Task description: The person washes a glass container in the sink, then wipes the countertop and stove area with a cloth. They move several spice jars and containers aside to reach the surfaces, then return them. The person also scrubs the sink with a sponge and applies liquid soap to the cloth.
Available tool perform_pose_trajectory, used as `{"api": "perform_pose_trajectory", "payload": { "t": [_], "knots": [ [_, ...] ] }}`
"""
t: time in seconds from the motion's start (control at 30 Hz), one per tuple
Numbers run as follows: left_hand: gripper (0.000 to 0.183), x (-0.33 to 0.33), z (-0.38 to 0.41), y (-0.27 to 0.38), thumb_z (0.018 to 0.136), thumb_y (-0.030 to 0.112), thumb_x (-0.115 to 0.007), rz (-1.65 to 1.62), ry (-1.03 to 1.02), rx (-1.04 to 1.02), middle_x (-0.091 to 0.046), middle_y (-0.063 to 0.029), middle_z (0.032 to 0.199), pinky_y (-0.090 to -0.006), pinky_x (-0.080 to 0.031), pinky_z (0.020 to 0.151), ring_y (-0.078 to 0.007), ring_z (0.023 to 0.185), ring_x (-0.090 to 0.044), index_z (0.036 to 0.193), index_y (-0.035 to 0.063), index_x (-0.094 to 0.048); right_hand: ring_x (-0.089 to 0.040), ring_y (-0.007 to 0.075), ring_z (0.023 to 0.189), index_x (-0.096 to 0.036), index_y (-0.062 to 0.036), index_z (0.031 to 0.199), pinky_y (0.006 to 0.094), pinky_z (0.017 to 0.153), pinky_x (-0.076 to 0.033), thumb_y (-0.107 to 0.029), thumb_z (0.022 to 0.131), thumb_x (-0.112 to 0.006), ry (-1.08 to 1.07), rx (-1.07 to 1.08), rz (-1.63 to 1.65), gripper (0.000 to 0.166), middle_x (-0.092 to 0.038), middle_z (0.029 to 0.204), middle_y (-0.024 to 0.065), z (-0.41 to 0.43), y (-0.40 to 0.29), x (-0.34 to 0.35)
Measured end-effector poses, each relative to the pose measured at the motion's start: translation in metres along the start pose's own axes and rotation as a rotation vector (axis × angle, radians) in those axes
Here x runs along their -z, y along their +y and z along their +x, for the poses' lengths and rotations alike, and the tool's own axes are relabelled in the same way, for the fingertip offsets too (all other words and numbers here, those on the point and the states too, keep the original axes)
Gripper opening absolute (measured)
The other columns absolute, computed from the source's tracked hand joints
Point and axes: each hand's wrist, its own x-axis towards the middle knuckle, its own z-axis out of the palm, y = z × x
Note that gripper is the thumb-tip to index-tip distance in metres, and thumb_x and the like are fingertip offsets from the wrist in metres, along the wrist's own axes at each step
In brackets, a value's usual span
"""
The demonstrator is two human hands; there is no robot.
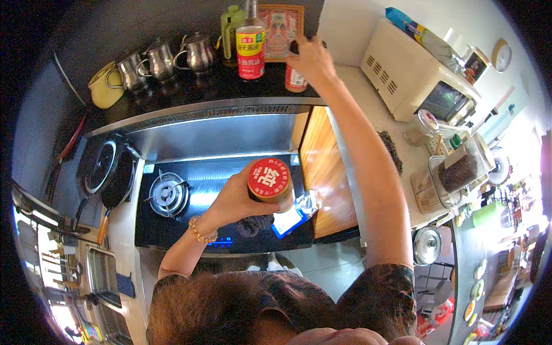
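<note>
My left hand is closed around a jar with a red lid, held above the black gas hob. My right hand reaches to the black ledge behind the hob and grips a smaller jar with a dark lid and red label from above. A soy sauce bottle stands just left of that jar. Under my left hand, a dark cloth or scrubber and a blue-and-white packet lie on the hob.
Metal jugs and a yellow pot line the ledge at left. Frying pans hang or lean left of the gas burner. A wooden board borders the hob's right side. Farther right are a microwave and glass jars.
</note>
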Motion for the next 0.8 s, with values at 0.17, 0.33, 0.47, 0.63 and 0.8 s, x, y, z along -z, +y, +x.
{"api": "perform_pose_trajectory", "payload": {
  "t": [0.17,0.33,0.47,0.63,0.8],
  "knots": [
    [0.081,0.0,0.007,-0.006,0.055,0.025,-0.084,-0.048,-0.043,0.007,-0.059,-0.01,0.11,-0.0315,-0.044,0.089,-0.0193,0.102,-0.057,0.121,0.004,-0.044,-0.054,0.0382,0.099,-0.047,-0.0105,0.123,0.0445,0.084,-0.046,-0.04,0.076,-0.061,0.105,-0.001,0.024,0.057,-0.049,0.113,0.024,-0.026,0.013,0.026],
    [0.082,-0.001,0.015,-0.014,0.056,0.031,-0.083,-0.083,-0.107,-0.009,-0.058,-0.0118,0.111,-0.0316,-0.043,0.091,-0.0194,0.104,-0.056,0.123,0.0034,-0.042,-0.052,0.0344,0.101,-0.057,-0.0022,0.096,0.0436,0.086,-0.043,-0.021,0.081,-0.055,-0.261,0.06,-0.301,0.025,-0.055,0.106,0.0156,-0.15,0.076,0.108],
    [0.083,-0.013,0.034,-0.01,0.057,0.033,-0.083,-0.102,-0.209,-0.019,-0.056,-0.0117,0.113,-0.0312,-0.042,0.092,-0.0188,0.104,-0.055,0.122,0.0024,-0.042,-0.043,0.0366,0.115,-0.05,-0.0013,0.115,0.0408,0.096,-0.037,0.0,0.075,-0.053,-0.398,-0.138,-0.144,0.04,-0.04,0.129,0.0187,-0.235,0.111,0.111],
    [0.081,-0.029,0.05,-0.014,0.057,0.035,-0.083,-0.152,-0.274,-0.036,-0.059,-0.0114,0.108,-0.0317,-0.043,0.09,-0.0192,0.101,-0.057,0.12,0.0038,-0.043,-0.041,0.0384,0.117,-0.045,-0.001,0.121,0.0389,0.097,-0.037,0.013,0.071,-0.044,-0.224,-0.053,-0.102,0.052,-0.035,0.133,0.0211,-0.225,0.152,0.066],
    [0.078,-0.027,0.048,-0.016,0.054,0.032,-0.083,-0.083,-0.252,-0.003,-0.059,-0.011,0.108,-0.0327,-0.043,0.09,-0.0204,0.1,-0.057,0.118,0.0058,-0.046,-0.043,0.038,0.116,-0.045,-0.0004,0.121,0.0398,0.095,-0.039,0.011,0.071,-0.044,-0.333,-0.18,-0.279,0.052,-0.035,0.132,0.024,-0.134,0.197,-0.004]
  ]
}}
